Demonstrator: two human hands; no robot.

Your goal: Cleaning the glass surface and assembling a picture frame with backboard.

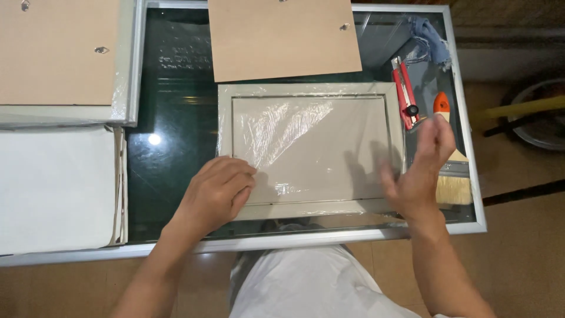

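Note:
A pale grey picture frame (306, 150) wrapped in clear plastic film lies flat on the glass table (170, 147). My left hand (216, 191) rests on the frame's near left corner, fingers curled and pressing down. My right hand (421, 171) hovers at the frame's right edge, blurred, fingers spread and holding nothing that I can see.
A brown backing board (282, 38) lies just beyond the frame. A red utility knife (405, 94) and a paintbrush with an orange handle (450, 171) lie at the right. Stacked frames and a white sheet (56, 188) fill the left. A blue cloth (429, 38) sits far right.

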